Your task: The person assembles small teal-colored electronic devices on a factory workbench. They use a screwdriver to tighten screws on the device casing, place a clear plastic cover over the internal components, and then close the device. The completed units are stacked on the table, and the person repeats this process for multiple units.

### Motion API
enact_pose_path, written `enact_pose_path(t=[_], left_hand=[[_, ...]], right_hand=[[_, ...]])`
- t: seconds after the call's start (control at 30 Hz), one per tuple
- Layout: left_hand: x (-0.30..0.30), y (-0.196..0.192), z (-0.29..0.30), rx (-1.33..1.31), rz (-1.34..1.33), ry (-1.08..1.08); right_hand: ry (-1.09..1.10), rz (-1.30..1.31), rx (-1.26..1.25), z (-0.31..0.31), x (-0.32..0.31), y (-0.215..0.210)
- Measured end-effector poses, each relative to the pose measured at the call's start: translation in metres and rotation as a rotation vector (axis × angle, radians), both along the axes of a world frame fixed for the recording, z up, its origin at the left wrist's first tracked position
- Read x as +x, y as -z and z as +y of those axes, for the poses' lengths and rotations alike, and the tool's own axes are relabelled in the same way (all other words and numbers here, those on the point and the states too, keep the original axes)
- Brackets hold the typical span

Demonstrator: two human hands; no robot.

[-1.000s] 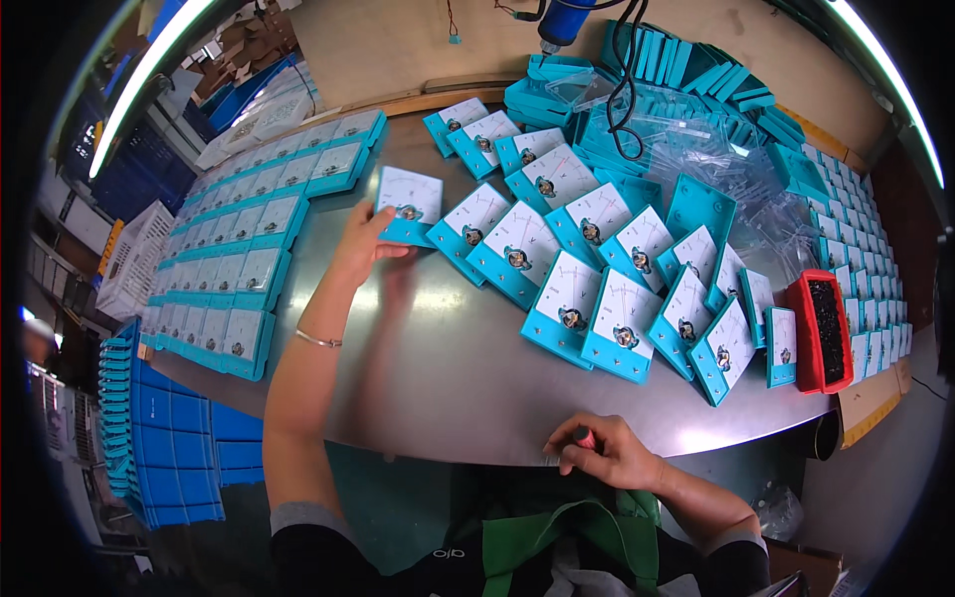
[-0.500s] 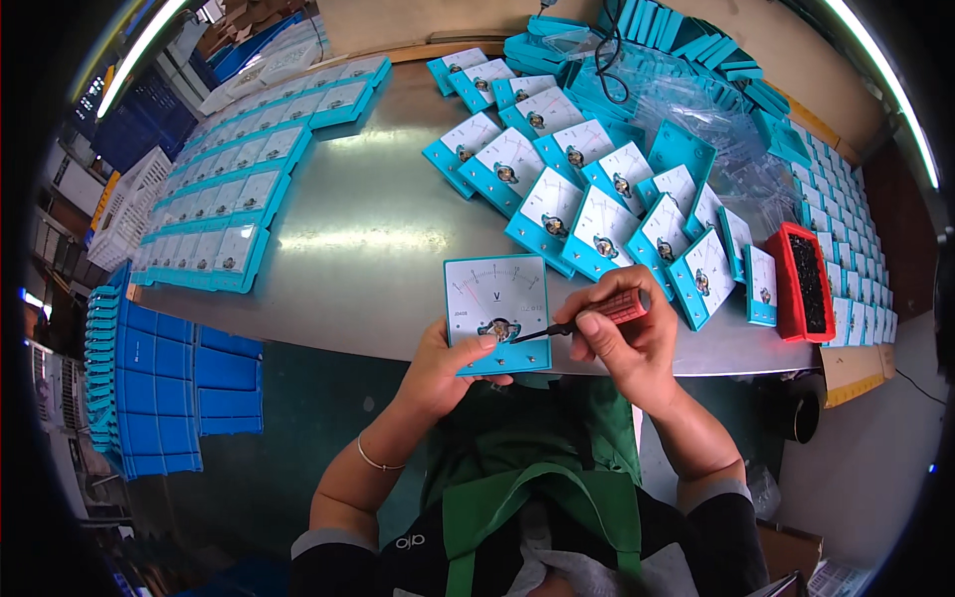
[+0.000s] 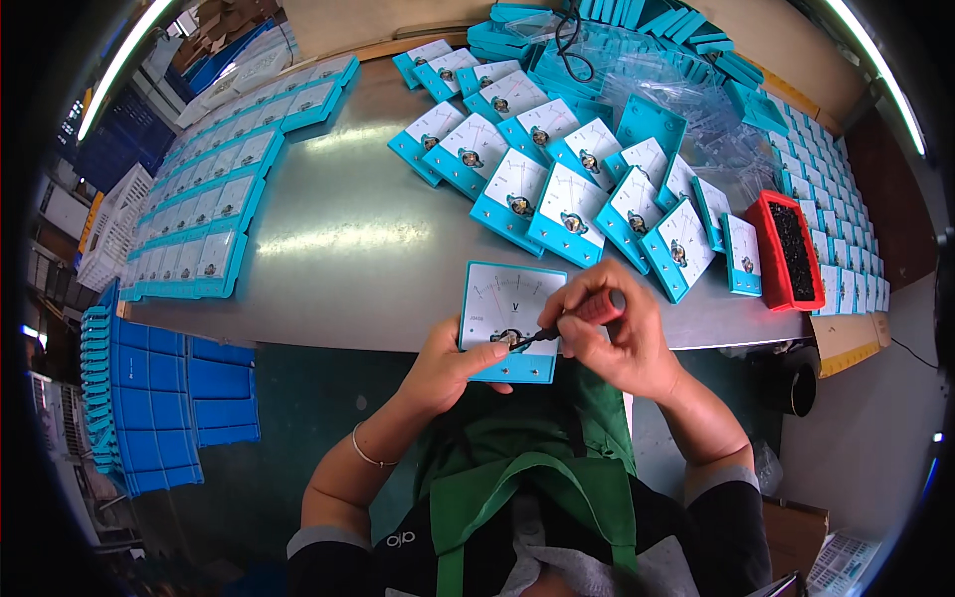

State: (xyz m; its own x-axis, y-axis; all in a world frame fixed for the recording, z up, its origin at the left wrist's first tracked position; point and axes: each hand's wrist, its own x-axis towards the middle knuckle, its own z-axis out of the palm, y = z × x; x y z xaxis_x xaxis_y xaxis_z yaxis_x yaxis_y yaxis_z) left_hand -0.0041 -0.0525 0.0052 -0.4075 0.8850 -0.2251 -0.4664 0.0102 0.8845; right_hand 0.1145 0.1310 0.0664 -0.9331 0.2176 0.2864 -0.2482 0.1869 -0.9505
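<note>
A teal panel voltmeter (image 3: 509,289) with a white scale face is held over the table's front edge, tilted a little clockwise. My left hand (image 3: 448,360) is closed on its lower left side, the thumb lying on the face beside the exposed movement at the bottom centre. A red-handled screwdriver (image 3: 600,307) is gripped in my right hand (image 3: 629,336). Its dark shaft points left, and the tip meets the movement near my left thumb. Whether it sits in a screw slot is too small to tell.
Several open meters (image 3: 567,212) lean in overlapping rows beyond my hands. A red bin (image 3: 764,224) of small black parts stands to the right. More meters (image 3: 214,261) line the left side of the metal table (image 3: 328,229). Clear covers (image 3: 647,85) and teal housings are heaped at the back.
The voltmeter has shifted slightly right in the view and turned a little clockwise. The screwdriver tip has come closer to the middle of the movement. Table items appear shifted left as the view moved.
</note>
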Motion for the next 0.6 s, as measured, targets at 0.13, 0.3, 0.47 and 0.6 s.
enact_pose_path(t=[0.13, 0.3, 0.47, 0.6], left_hand=[[0.007, -0.004, 0.0, 0.031, 0.314, 0.094], [-0.001, 0.01, 0.009, 0.048, 0.331, -0.045], [-0.015, 0.01, 0.026, 0.059, 0.14, -0.196], [-0.019, 0.022, 0.023, 0.077, 0.154, -0.134]], right_hand=[[-0.04, -0.293, -0.391, 0.028, -0.009, -0.002], [0.043, -0.074, -0.289, 0.019, -0.004, -0.004], [0.528, -0.06, 0.462, 0.145, -0.011, -0.013], [0.938, -0.413, 1.337, 0.279, -0.01, 0.028]])
